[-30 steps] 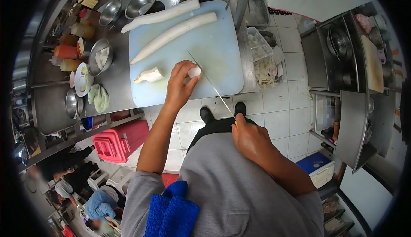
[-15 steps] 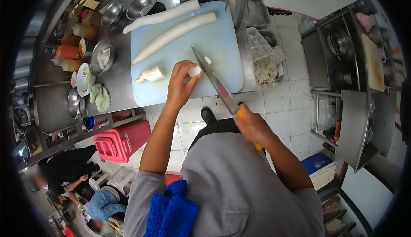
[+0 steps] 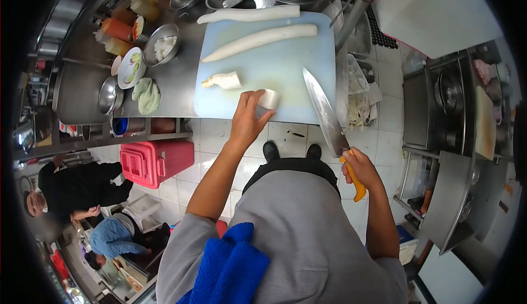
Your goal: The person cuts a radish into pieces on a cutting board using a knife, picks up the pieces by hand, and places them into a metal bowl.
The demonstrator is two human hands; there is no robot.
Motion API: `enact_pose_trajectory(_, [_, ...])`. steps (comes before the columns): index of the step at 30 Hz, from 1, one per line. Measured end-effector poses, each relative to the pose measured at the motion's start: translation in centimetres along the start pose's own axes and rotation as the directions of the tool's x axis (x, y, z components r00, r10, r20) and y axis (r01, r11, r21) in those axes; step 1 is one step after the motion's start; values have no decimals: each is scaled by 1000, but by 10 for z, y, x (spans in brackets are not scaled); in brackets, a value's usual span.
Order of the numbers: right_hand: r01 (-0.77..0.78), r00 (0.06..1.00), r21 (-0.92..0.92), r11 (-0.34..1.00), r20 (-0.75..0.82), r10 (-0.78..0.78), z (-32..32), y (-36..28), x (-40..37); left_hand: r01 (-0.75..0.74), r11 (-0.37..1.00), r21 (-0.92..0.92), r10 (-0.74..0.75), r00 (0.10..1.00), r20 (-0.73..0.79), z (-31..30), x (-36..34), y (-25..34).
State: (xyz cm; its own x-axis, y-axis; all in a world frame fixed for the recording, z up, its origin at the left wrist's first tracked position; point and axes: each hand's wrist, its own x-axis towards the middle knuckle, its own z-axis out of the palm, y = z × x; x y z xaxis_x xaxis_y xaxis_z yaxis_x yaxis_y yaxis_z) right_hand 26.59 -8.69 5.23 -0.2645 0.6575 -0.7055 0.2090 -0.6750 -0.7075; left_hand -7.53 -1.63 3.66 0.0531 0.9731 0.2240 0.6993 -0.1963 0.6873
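Note:
My left hand (image 3: 250, 118) has its thumb and fingers around a short, thick white piece of daikon (image 3: 269, 99), near the front edge of the pale blue cutting board (image 3: 274, 65). In my right hand (image 3: 359, 169) is the yellow handle of a large kitchen knife (image 3: 321, 103). Its blade lies over the board's right side, tip pointing away from me, apart from the piece. A stub of daikon with a yellowish end (image 3: 222, 80) rests left of my left hand. Farther back lie a long peeled daikon (image 3: 261, 41) and another one (image 3: 250, 13) along the far edge.
Left of the board are a metal bowl of white chunks (image 3: 161, 45), a white bowl with green pieces (image 3: 132, 68), a green cloth (image 3: 146, 95) and sauce bottles (image 3: 116, 28). A tub of peelings (image 3: 361, 106) stands right. Two people are at lower left, by a pink bin (image 3: 157, 161).
The knife has moved right, away from the daikon piece, and my right hand has drawn back with it. My left hand still holds the piece. The camera view has shifted.

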Motion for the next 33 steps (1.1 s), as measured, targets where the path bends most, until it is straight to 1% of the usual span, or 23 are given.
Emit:
enact_pose_trajectory(1, [4, 1000, -13, 1000, 4, -4, -3, 2, -3, 4, 1000, -1, -4, 1000, -13, -4, 2, -2])
enact_pose_trajectory(3, [-64, 994, 8, 998, -89, 64, -5, 7, -11, -76, 995, -60, 79, 996, 49, -14, 5, -9])
enact_pose_trajectory(4, [-65, 994, 1, 998, -86, 65, -4, 7, -14, -71, 996, -61, 74, 996, 45, -18, 8, -9])
enact_pose_trajectory(6, [-3, 969, -8, 1000, -247, 1, 1, 5, -21, -216, 976, -40, 219, 971, 100, -23, 15, -9])
enact_pose_trajectory(7, [-3, 968, -12, 1000, -250, -1, 3, 1, -24, -216, 975, -43, 219, 971, 97, -19, 19, -11])
enact_pose_trajectory(9, [5, 941, -36, 999, -339, -17, 12, -6, -28, -199, 978, -66, 205, 973, 107, -4, 24, -12])
enact_pose_trajectory(10, [7, 939, -39, 999, -343, -20, 16, -8, -28, -202, 977, -70, 208, 973, 103, 3, 25, -10])
enact_pose_trajectory(12, [57, 951, -48, 997, -301, -69, 21, -9, -28, -165, 985, -57, 166, 986, 4, 17, 27, -3])
enact_pose_trajectory(13, [73, 954, -79, 994, -284, -92, 22, -6, -27, -163, 985, -60, 163, 987, -2, 22, 27, -2])
enact_pose_trajectory(15, [71, 959, -92, 993, -268, -94, 29, -6, -28, -161, 987, 4, 161, 983, -83, 28, 25, 0])
enact_pose_trajectory(18, [72, 967, -73, 995, -238, -87, 33, -3, -31, -121, 992, 21, 122, 988, -90, 26, 16, 4])
enact_pose_trajectory(20, [44, 969, -128, 991, -237, -74, 34, 1, -31, -115, 993, 40, 118, 989, -87, 24, 7, 10])
enact_pose_trajectory(22, [35, 970, -127, 991, -233, -64, 35, 4, -32, -109, 992, 58, 114, 990, -85, 24, 2, 12])
enact_pose_trajectory(24, [23, 973, -135, 991, -223, -53, 35, 8, -31, -71, 997, 22, 73, 995, -75, 24, -4, 11])
enact_pose_trajectory(28, [30, 978, -162, 986, -200, -63, 35, 11, -30, -48, 999, -17, 47, 996, -74, 20, -3, 5])
enact_pose_trajectory(30, [34, 980, -183, 982, -188, -69, 36, 13, -29, -82, 995, -55, 78, 994, -71, 19, 1, 4])
enact_pose_trajectory(33, [29, 980, -181, 983, -188, -63, 35, 14, -28, -97, 995, -2, 96, 991, -96, 23, 4, 3])
